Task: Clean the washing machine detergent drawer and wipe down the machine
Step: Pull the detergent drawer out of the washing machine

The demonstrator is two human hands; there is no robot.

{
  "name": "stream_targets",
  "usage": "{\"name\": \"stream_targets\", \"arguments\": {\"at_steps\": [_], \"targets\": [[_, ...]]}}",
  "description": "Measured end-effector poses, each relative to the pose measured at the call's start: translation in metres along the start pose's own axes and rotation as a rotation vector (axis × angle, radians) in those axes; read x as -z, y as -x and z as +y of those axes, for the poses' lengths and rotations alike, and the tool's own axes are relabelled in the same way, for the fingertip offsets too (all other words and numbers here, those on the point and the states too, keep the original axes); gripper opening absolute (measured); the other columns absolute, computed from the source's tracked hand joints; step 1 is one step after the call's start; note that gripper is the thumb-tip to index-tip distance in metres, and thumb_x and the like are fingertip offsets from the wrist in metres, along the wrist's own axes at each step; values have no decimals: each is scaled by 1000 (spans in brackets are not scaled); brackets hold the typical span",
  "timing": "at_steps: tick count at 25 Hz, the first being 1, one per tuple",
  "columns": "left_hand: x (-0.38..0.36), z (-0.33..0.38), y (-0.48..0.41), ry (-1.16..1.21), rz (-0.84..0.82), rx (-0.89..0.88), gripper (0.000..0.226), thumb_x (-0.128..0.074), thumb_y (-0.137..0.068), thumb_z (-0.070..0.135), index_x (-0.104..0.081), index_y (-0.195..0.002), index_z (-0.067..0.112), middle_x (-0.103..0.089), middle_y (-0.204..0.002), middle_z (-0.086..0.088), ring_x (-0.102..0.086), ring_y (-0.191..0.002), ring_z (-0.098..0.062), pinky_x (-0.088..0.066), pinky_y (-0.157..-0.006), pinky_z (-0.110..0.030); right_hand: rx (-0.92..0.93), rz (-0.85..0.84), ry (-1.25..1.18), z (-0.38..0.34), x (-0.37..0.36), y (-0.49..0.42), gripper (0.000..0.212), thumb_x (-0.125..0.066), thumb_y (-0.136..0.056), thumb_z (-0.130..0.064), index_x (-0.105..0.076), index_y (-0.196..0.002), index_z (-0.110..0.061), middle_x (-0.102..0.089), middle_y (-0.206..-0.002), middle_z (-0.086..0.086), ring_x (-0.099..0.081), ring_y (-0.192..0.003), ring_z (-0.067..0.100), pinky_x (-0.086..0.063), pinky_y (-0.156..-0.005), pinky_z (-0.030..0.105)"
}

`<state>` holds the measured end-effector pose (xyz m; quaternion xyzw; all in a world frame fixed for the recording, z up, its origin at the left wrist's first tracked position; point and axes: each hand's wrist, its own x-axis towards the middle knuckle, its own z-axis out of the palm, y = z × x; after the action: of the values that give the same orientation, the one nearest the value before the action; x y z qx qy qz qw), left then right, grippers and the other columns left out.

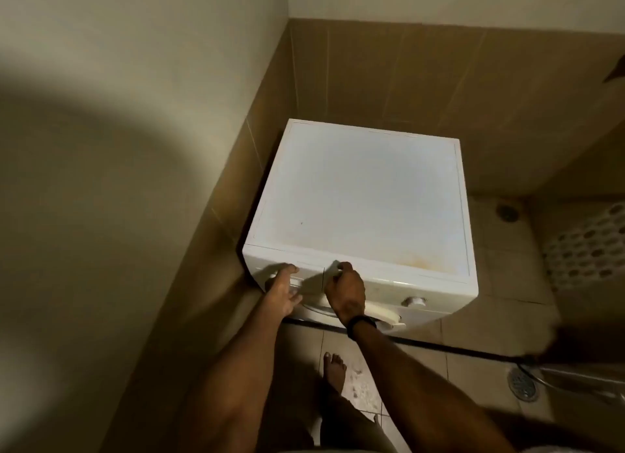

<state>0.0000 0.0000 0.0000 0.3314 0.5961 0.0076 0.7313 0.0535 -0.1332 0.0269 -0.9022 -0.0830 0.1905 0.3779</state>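
Note:
A white front-loading washing machine (362, 199) stands in a tiled corner, its flat top bare with a brownish stain near the front edge. The detergent drawer (309, 276) is at the top left of the front panel and looks closed. My left hand (284, 292) rests on the drawer's left part with the fingers spread, holding nothing. My right hand (345, 290) is curled at the drawer's right edge, fingertips pressed against the panel; a black band is on that wrist. A round dial (413, 301) sits further right on the panel.
A beige wall closes in on the left and brown tiles (439, 74) stand behind the machine. A white perforated basket (588, 243) is at the right. Floor drains (522, 385) lie on the tiled floor. My bare foot (334, 371) stands just before the machine.

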Motion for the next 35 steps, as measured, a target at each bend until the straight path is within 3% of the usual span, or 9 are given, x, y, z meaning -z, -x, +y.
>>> {"name": "stream_targets", "arguments": {"at_steps": [4,7,11,15,19,22,26,30,35], "targets": [[-12,26,-14,-15,-2,81,30,-67,-89,24,-56,-113,9,-46,-100,-12,-52,-89,-24,-53,-74,-41,-51,-53,53,-8,-3,-36,37,-49,-95,-15,-56,-131,-12,-69,-116,14,-64,-108,34,-53,-88,40],[-15,38,-23,48,19,100,29,-68,-84,16,-56,-108,7,-51,-115,-18,-53,-109,-34,-55,-87,-45,-46,-47,66,-11,-5,-47,34,-48,-96,-15,-57,-129,-13,-72,-110,13,-66,-105,34,-52,-87,39],[-12,38,-35,97,30,101,28,-63,-78,4,-56,-104,5,-57,-114,-21,-60,-100,-35,-56,-97,-52,-44,-37,75,-12,-14,-53,33,-48,-95,-15,-57,-126,-13,-73,-102,12,-67,-99,34,-52,-83,38],[-2,18,-38,96,45,151,17,-53,-95,24,-59,-89,9,-59,-128,-22,-60,-111,-38,-53,-98,-53,-34,-32,77,-15,-19,-46,32,-49,-96,-15,-58,-127,-12,-74,-104,10,-68,-98,30,-49,-81,31],[26,-23,-24,111,86,139,27,-51,-102,25,-57,-116,3,-61,-126,-21,-64,-101,-35,-52,-103,-58,11,-77,142,-13,-29,-36,28,-50,-95,-16,-62,-120,-13,-74,-104,8,-68,-99,28,-52,-80,32],[58,-49,-9,165,46,183,44,-62,-100,25,-53,-137,3,-60,-132,-22,-61,-119,-40,-52,-102,-59,76,-184,256,-5,-44,-22,25,-50,-96,-13,-67,-114,-11,-73,-106,10,-68,-97,27,-50,-77,29],[81,-67,-8,147,63,202,47,-64,-97,21,-52,-139,5,-63,-129,-25,-61,-120,-46,-61,-74,-52,108,-337,423,12,-68,1,32,-45,-95,-10,-65,-122,-9,-69,-113,15,-66,-100,27,-52,-80,29],[83,-69,-8,160,47,211,48,-64,-98,24,-49,-141,8,-62,-130,-27,-61,-118,-48,-59,-78,-57,173,-456,565,3,-85,15,52,-47,-100,-19,-37,-150,-18,-62,-120,14,-62,-104,26,-54,-85,33],[88,-71,-13,152,18,210,55,-65,-98,29,-48,-144,5,-62,-132,-27,-62,-118,-46,-61,-72,-54,259,-477,681,-26,-92,0,83,-49,-96,-13,4,-160,-25,-54,-86,6,-51,-70,18,-43,-59,29]]}}
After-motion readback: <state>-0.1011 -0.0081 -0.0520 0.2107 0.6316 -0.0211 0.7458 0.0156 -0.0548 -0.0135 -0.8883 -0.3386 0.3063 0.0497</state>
